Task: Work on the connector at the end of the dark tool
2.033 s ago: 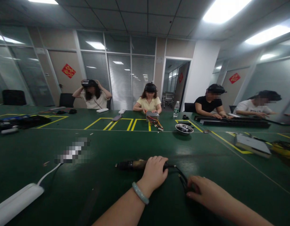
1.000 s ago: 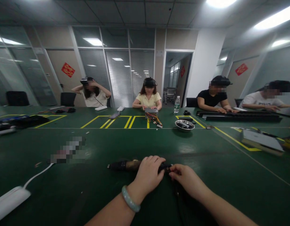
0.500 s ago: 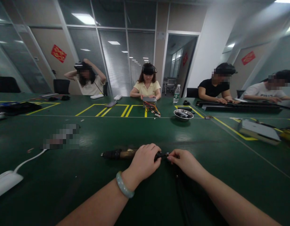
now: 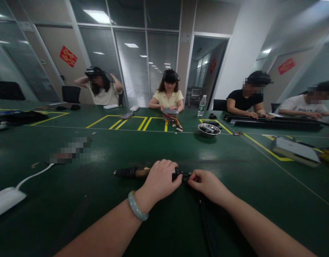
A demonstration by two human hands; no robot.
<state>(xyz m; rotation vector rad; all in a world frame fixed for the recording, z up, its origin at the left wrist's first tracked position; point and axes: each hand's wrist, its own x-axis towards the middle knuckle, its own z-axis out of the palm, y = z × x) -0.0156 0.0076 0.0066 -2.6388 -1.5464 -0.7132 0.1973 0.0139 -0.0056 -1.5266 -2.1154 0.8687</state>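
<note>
A long dark tool with a brownish middle [image 4: 142, 172] lies sideways on the green table [image 4: 105, 200]. My left hand [image 4: 162, 178] is wrapped over its right part, covering much of it; a pale bracelet is on that wrist. At the tool's right end, my right hand [image 4: 201, 180] pinches at the thin dark tip, thumb and forefinger together; what lies between them is too small to make out. A black cable [image 4: 204, 217] runs from below my right hand towards the near edge.
Left lie a white adapter [image 4: 9, 201] with a white cord and a blurred-out object [image 4: 70, 150]. Ahead are a metal bowl [image 4: 209, 130], a water bottle [image 4: 202, 105] and coloured wires [image 4: 173, 120]. A silver box [image 4: 295, 151] stands right. Several people sit across.
My left hand has slid slightly left along the tool, showing more of its dark right part. The view has shifted a little. The person at the far left has lowered an arm somewhat.
</note>
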